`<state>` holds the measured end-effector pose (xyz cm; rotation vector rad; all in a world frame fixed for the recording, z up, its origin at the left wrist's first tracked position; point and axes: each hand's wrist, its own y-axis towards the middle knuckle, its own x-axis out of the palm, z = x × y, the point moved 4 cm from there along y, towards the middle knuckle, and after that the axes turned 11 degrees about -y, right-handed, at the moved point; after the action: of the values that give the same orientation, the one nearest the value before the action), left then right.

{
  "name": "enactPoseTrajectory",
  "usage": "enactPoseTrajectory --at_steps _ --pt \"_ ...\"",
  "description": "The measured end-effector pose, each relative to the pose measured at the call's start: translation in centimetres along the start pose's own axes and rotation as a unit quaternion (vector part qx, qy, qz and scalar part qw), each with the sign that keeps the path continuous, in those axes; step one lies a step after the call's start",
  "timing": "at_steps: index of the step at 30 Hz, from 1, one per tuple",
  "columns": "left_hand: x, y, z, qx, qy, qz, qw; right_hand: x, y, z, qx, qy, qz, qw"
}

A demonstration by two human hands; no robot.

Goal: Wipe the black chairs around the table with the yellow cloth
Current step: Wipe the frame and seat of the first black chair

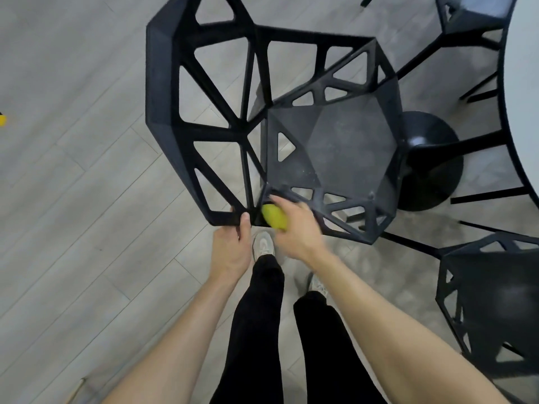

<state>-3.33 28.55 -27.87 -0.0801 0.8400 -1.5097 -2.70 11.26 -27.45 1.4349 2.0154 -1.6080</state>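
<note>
Yellow cloth (274, 217): bunched small, gripped in right hand (294, 225), pressed to near corner of black chair (329, 147) where seat meets side frame. Fingers (284, 203) curled over cloth, blurred, reaching onto frame strut; only a rounded yellow lobe visible at thumb side of hand, rest hidden under palm. Left hand (230, 246): clamped on lower corner of chair back, thumb (245, 221) on top of edge, other fingers wrapped round and mostly out of sight. Hands near each other, cloth between them, closer to right.

Chair: matte black, faceted seat panel of flat angled planes, open lattice of triangular cut-outs in back and sides. Pale dusty smears and specks on seat surface and on front struts. Back lies toward left of view, seat toward table.

Second black chair (495, 301) of same pattern at lower right; part of a third (466, 13) at top right. Round black pedestal base (428, 161) beyond seat, under pale table edge (522, 112) at right margin. Floor (87, 170): grey wood-look planks laid diagonally. Small yellow object (2, 120) at left margin, identity not discernible. Black trousers and light shoes below.
</note>
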Motion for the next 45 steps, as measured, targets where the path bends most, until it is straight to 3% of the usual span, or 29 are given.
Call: enactPoseTrajectory --at_steps 2,5,9,15,21,28,33,37,39,42,45 --pt "-0.3 0.2 -0.1 0.006 -0.021 0.003 1.0 0.8 0.7 -2.6 -0.068 0.006 -0.01 0.998" --pt "-0.4 0.3 -0.1 0.022 -0.02 -0.01 0.999 0.0 -0.4 -0.5 -0.061 0.021 -0.035 0.997" --pt "-0.2 0.4 -0.3 0.03 -0.039 -0.024 0.998 -0.3 0.3 -0.7 -0.12 0.027 -0.041 0.992" --pt "-0.8 0.5 -0.4 0.044 0.02 -0.025 0.999 0.6 10.1 -0.2 -0.01 0.008 -0.095 0.995" --pt "-0.5 0.4 -0.6 0.06 0.013 -0.029 0.998 -1.8 3.7 -0.5 -0.108 0.017 -0.12 0.987" --pt "-0.3 0.2 -0.7 0.032 0.005 -0.03 0.999 -0.2 10.7 -0.3 -0.024 0.011 -0.106 0.994" --pt "-0.4 0.6 -1.0 0.048 -0.005 -0.034 0.998 -2.7 3.0 -1.1 -0.131 -0.007 -0.121 0.984" --pt "-0.5 0.3 -0.7 0.061 -0.009 -0.032 0.998 -0.8 -0.2 -1.1 -0.199 0.024 -0.08 0.976" --pt "-0.6 0.3 -0.8 0.067 0.003 -0.03 0.997 0.1 -0.8 1.3 -0.19 0.017 -0.062 0.98" --pt "-0.5 0.3 -0.8 0.047 0.034 -0.017 0.998 0.0 -0.6 4.7 -0.098 -0.011 -0.016 0.995" --pt "-0.3 0.0 0.1 0.057 0.033 0.002 0.998 1.2 -0.3 0.2 -0.116 0.043 -0.021 0.992"
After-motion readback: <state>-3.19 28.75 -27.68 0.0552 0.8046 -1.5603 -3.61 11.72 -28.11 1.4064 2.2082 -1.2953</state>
